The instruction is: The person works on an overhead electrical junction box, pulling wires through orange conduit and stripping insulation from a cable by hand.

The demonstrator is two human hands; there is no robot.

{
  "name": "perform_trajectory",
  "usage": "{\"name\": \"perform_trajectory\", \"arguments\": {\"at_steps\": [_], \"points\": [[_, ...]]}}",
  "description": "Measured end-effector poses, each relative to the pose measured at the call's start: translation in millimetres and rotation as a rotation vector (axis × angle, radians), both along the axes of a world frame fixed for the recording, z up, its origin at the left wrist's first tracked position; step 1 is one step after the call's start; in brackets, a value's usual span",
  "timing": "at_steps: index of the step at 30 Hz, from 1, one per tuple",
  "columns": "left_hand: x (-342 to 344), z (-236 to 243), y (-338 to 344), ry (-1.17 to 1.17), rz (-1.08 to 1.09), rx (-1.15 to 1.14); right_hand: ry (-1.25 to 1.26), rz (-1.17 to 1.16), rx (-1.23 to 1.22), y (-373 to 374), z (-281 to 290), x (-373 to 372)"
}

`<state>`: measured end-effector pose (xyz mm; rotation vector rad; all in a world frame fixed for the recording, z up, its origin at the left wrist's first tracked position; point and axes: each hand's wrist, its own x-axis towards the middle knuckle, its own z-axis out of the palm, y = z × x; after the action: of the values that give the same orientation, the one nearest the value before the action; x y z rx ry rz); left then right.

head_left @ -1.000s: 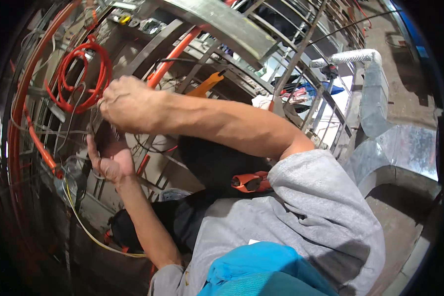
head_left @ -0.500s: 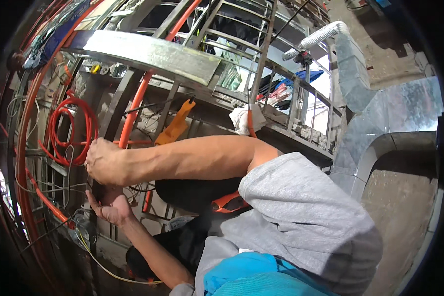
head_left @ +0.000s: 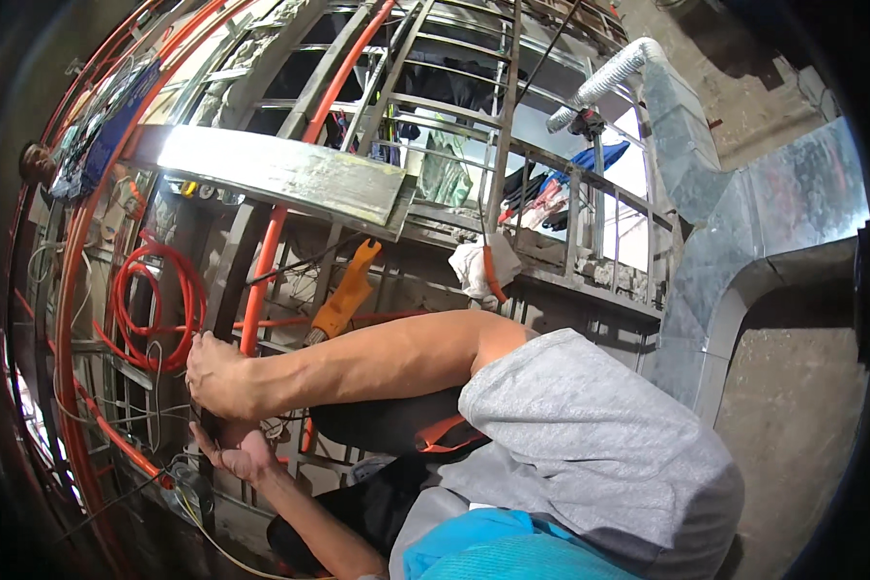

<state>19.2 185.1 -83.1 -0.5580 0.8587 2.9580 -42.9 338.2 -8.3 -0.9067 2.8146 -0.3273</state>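
At the left, my right hand reaches across with its arm bent and its fingers curled beside an upright metal stud. Its fingertips are hidden, so whatever it grips cannot be made out. Just below is my left hand, palm turned upward, one digit stretched out to the left and the rest partly hidden behind the right wrist. A coil of red tubing hangs just above and left of both hands. Close to the right wrist, a red-orange conduit pipe runs upward. Below the left hand is a greyish box-like fitting with a thin pale wire.
A broad metal channel crosses above the hands. A yellow-orange long object lies beyond my right forearm. A white lump sits near a metal ladder-like frame. Silver ductwork fills the right side. Red-orange pipes line the left.
The whole view has shifted, so the surroundings and both hands appear lower. The hands stay close together beside the red coil, with their pose nearly the same.
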Motion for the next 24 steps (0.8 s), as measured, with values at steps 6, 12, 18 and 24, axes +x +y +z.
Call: {"name": "perform_trajectory", "arguments": {"at_steps": [6,12,18,24], "points": [[-3.5,-11.1,-8.8,-0.048,0.017,-0.055,0.125,-0.095,-0.025,-10.7,-13.5,0.1],[-3.8,-7.9,-7.9,-0.015,0.038,-0.154,0.142,-0.078,-0.026,-3.9,-8.8,-0.6],[-7.5,3.1,-1.0,-0.067,0.019,-0.032,0.045,0.003,-0.044,13.5,2.2,0.0],[-9.9,4.2,-1.8,-0.103,0.039,-0.023,0.009,0.066,-0.028,21.0,11.5,0.6]]}}
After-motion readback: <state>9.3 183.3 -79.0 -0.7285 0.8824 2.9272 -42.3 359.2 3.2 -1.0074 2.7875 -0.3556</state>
